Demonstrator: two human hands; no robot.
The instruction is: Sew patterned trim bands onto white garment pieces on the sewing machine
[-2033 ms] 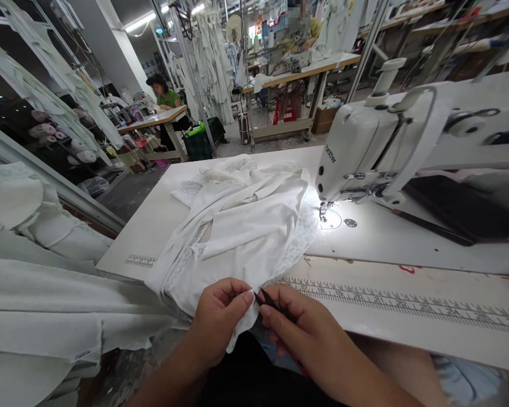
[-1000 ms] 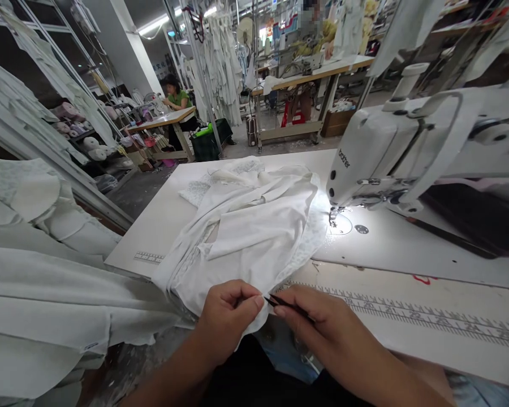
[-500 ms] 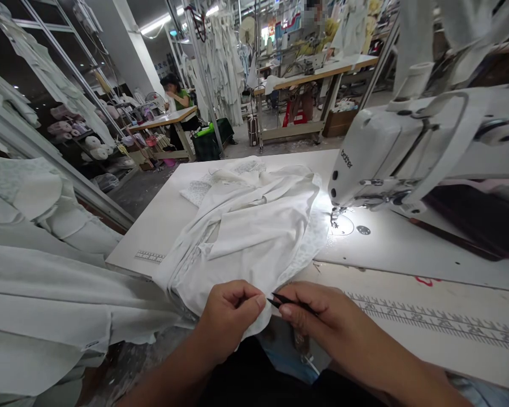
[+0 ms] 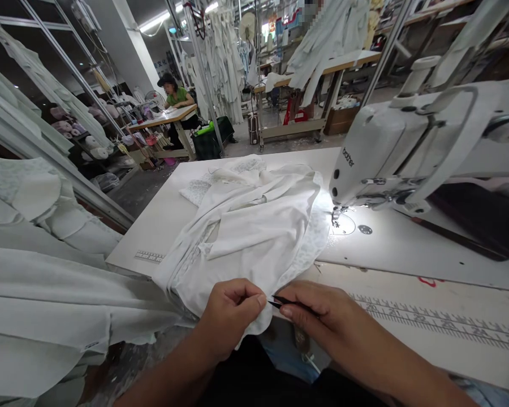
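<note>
White fabric (image 4: 254, 232) lies in folds on the sewing table, and its near edge hangs over the front. My left hand (image 4: 233, 316) pinches that edge between thumb and fingers. Just to the right, my right hand (image 4: 322, 314) is closed around small black tweezers (image 4: 277, 302), their two tips slightly apart and pointing at my left fingertips. Whether the tips touch the cloth or a thread is too small to tell. A white sewing machine (image 4: 377, 147) stands right of the fabric, its lamp lit over the needle plate (image 4: 343, 224).
More white cloth (image 4: 46, 316) hangs at the left beside the table (image 4: 148, 226). A printed ruler (image 4: 441, 325) runs along the front right edge. A dark object (image 4: 483, 220) lies under the machine arm. Another person (image 4: 178, 96) sits at a table in the back left.
The tweezer tips are a little further apart. In the background, the seated person's hands have lowered to their table, and white cloth at the far table has shifted left. My hands hardly moved.
</note>
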